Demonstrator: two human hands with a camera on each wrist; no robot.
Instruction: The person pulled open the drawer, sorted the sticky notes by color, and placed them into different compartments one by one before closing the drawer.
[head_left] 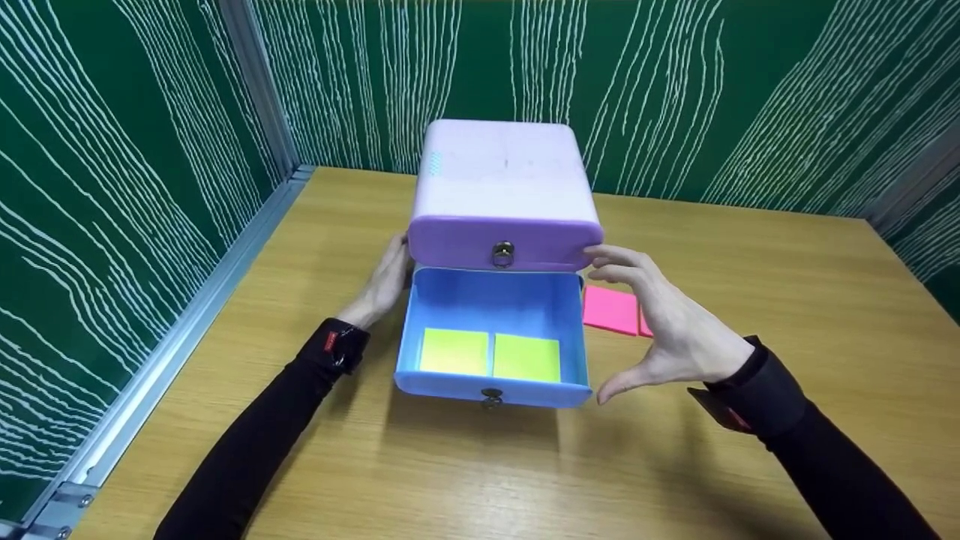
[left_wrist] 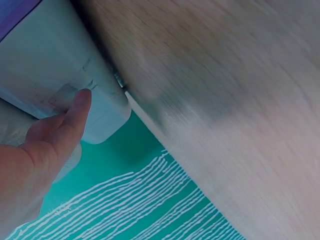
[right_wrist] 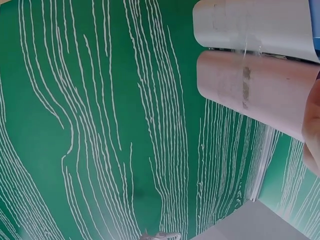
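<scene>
A small two-drawer box [head_left: 510, 169] stands on the table, its purple upper drawer [head_left: 457, 244] closed. The blue lower drawer [head_left: 495, 300] is pulled out, with two yellow-green sticky note pads [head_left: 454, 351] lying side by side at its front. My left hand [head_left: 386, 283] rests against the box's left side; in the left wrist view an extended finger [left_wrist: 77, 112] touches that wall. On the right, my right hand [head_left: 679, 330] is spread, fingertips at the purple drawer's right edge and thumb close to the blue drawer's front corner. Only part of it shows in the right wrist view.
Pink sticky note pads [head_left: 611, 309] lie on the wooden table [head_left: 480, 480] right of the box, one partly hidden behind the right hand. Green panels [head_left: 660, 90] with white wavy lines stand at the back and sides, and a metal rail [head_left: 187, 322] runs along the left edge.
</scene>
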